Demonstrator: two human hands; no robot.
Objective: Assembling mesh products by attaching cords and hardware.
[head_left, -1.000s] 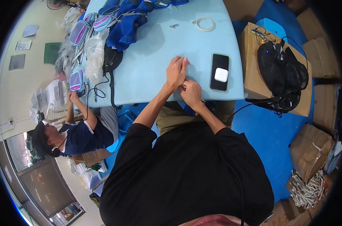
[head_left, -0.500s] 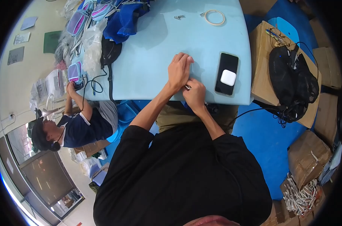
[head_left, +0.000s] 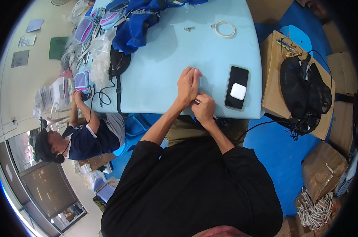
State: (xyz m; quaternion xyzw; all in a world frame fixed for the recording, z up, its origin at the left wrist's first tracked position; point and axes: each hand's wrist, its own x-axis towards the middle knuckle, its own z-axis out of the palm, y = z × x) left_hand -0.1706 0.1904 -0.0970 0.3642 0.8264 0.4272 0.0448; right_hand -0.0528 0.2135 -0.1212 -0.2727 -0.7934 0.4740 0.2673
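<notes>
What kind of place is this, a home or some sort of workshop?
Probably a small sewing or packing workshop: a light blue work table heaped with blue fabric and small pouches, cardboard boxes on the blue floor, and a co-worker seated at the table's end.

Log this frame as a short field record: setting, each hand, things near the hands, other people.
setting: light blue table seen from above, cardboard boxes to the right
left hand: flat on the table, fingers together, touching the right hand
right hand: at the table's near edge, pinching a small dark item too small to identify
near the hands: black phone with a small white case lying on it
farther off: white ring, blue fabric pile
other people: a co-worker seated at the table's left end
</notes>
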